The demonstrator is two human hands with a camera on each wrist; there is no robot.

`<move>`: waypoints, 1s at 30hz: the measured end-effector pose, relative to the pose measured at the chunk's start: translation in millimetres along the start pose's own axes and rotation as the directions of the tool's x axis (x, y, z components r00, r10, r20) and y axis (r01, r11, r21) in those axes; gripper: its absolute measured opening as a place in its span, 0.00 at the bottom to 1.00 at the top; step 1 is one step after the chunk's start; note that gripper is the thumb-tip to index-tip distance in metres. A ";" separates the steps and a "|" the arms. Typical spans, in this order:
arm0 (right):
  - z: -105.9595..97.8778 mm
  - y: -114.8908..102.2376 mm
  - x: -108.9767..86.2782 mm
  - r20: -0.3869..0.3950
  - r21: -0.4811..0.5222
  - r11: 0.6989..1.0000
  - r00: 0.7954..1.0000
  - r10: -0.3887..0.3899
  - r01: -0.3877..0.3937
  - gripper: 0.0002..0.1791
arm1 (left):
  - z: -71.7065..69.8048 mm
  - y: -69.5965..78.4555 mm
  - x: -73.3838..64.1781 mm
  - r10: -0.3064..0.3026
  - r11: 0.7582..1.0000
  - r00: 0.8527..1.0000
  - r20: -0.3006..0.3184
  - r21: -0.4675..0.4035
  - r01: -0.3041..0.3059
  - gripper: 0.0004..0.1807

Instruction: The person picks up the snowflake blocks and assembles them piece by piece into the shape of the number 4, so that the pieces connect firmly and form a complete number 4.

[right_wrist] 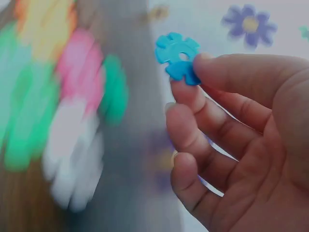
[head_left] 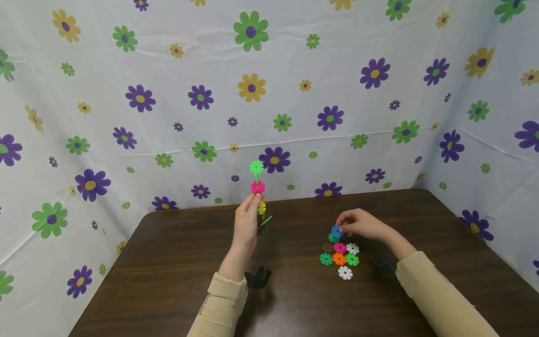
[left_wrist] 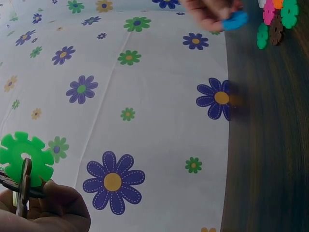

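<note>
In the head view my left hand [head_left: 246, 222] holds up a chain of joined interlocking discs. A light green disc [head_left: 256, 167] tops it, with a pink disc [head_left: 258, 187] just above the fingertips. Beyond the fingers show a yellow disc [head_left: 262, 208] and a green disc [head_left: 266, 220] seen edge-on; my fingers hide part of the chain. My right hand [head_left: 358, 223] pinches a blue interlocking disc [right_wrist: 176, 50] between thumb and index finger, its other fingers loosely bent. Below it, in the head view, a dark green disc [head_left: 333, 238] lies at the top of a cluster of loose discs.
On the dark wooden table [head_left: 177, 262] the loose cluster includes an orange disc [head_left: 338, 259], a brown disc [head_left: 326, 247] and a white disc [head_left: 345, 273]. A flower-print cloth [head_left: 168, 121] hangs behind the table. Black wrist mounts, such as the left one [head_left: 258, 278], jut out near the sleeves.
</note>
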State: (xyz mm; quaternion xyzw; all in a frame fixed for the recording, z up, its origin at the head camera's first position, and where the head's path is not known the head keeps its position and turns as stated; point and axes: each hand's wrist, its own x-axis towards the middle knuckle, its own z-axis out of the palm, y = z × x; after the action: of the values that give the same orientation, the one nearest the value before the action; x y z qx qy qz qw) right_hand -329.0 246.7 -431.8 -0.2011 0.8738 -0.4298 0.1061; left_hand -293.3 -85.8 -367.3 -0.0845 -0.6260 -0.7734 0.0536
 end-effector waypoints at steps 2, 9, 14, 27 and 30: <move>4.8 -17.8 6.6 -0.016 0.038 0.999 1.000 -0.019 0.020 0.09 | -0.8 0.1 -0.2 -0.002 1.000 1.000 -0.004 0.001 0.002 0.18; 28.2 -80.1 25.2 -0.096 0.224 0.972 0.994 -0.057 0.077 0.10 | -1.1 -2.1 -1.2 -0.017 1.000 1.000 -0.005 0.001 0.017 0.17; 43.3 -113.0 33.5 -0.163 0.330 0.941 0.986 -0.023 0.076 0.11 | -0.9 -3.8 -1.0 -0.017 1.000 1.000 -0.005 0.014 0.017 0.18; 70.8 -140.8 42.6 -0.255 0.431 0.899 0.966 0.042 0.075 0.12 | -0.3 -3.2 -0.2 -0.032 0.999 0.999 -0.015 0.020 0.032 0.19; 73.1 -143.8 43.3 -0.263 0.438 0.895 0.964 0.032 0.090 0.13 | -0.7 -3.0 1.5 -0.022 0.999 1.000 -0.009 0.024 0.022 0.20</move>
State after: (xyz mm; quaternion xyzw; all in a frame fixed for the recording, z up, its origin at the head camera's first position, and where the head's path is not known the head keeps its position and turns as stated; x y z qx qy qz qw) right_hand -304.3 96.7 -362.6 -0.1258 0.7552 -0.6428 0.0260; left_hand -295.4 -85.8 -369.9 -0.0735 -0.6360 -0.7666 0.0490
